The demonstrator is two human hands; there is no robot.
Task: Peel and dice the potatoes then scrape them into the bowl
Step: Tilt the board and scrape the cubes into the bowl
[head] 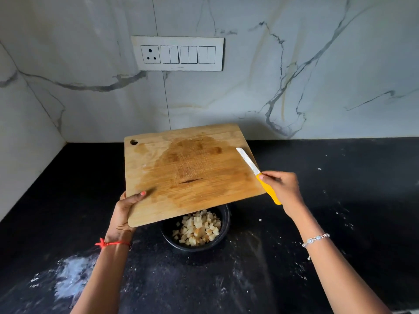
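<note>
Left hand (123, 214) grips one corner of the tilted wooden cutting board (192, 173); right hand (283, 189) clasps a yellow-handled knife (256, 171). One-corner hold may slip, knocking the black bowl (224, 232)

Light soft, diffuse, dimmish; source unseen. Evenly grey marble wall (294, 75); black counter (351, 200) loses detail. Tilted cutting board (192, 173) shades the bowl (225, 225) under it. White knife (249, 162) blade reads bright. Wide-angle bending at edges; centre sharp, corners softer.

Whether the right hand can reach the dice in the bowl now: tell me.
Probably not: the right hand grips the knife, and the board, held tilted by the left hand, overhangs the bowl.
</note>
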